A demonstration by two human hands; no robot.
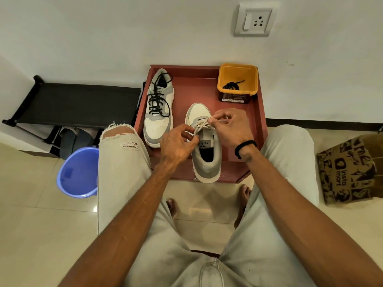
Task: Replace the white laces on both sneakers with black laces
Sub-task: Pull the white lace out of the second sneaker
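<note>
Table (261, 121): low red table, centre of the frame, against the white wall.
Near sneaker (205, 146): white and grey, centre of the frame on the table, toe toward the wall, heel hanging past the table's near edge; still carried its white lace (202, 123).
Left hand (178, 142): just left of the near sneaker, fingers curled, thumb and fingertips pinching the white lace beside the tongue.
Right hand (231, 126): over the near sneaker's right side, fingers curled, pinching a strand of the white lace above the eyelets; black band (245, 148) on the wrist.
Far sneaker (158, 109): left part of the table, toe toward the viewer, already threaded with a black lace (156, 100), ends loose.
Tub (238, 79): yellow, upper right corner of the table, well apart from both sneakers.
Spare lace (232, 85): black, coiled inside the tub.
Bucket (79, 172): blue, on the floor, left of the frame, beside the person's left knee.
Rack (76, 102): black, left of the table, along the wall.
Bag (350, 170): brown printed paper, right edge of the frame, on the floor.
Socket (254, 20): white switch plate, upper right, on the wall.
</note>
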